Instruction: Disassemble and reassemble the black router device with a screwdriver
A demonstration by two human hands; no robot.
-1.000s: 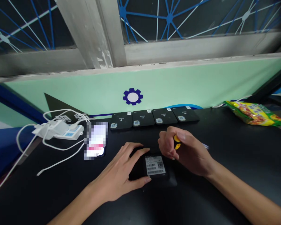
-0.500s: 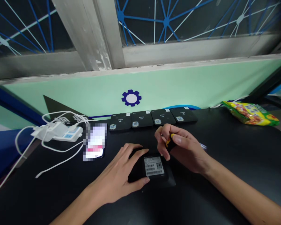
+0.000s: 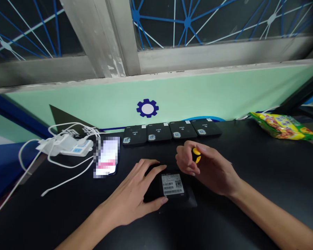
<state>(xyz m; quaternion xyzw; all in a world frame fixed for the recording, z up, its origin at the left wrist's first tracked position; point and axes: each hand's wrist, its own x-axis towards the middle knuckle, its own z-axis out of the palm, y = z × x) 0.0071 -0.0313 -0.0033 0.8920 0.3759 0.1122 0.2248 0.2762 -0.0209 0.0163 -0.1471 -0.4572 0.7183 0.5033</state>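
My left hand (image 3: pixel 134 192) arches over a flat black device (image 3: pixel 185 191), thumb and fingers gripping its edges. A white label (image 3: pixel 172 184) with barcodes and a square code faces up on it. Beneath the device, or part of it, a dark flat sheet (image 3: pixel 191 202) shows at its right edge; I cannot tell which. My right hand (image 3: pixel 211 166) is just above and right of the device, fingers curled round a black-and-yellow screwdriver (image 3: pixel 197 155). Only the handle end shows between thumb and forefinger; the palm hides most of the tool.
Several similar black devices (image 3: pixel 159 132) lie in a row along the wall. At left are a phone with a lit screen (image 3: pixel 106 156), a white power strip (image 3: pixel 79 148) and tangled white cables (image 3: pixel 65 184). A yellow-green snack bag (image 3: pixel 281 126) lies at the far right.
My right hand has turned and closed more tightly round the screwdriver, so its yellow end now faces me. The shiny piece behind the wrist is mostly hidden. My left hand stays on the device.
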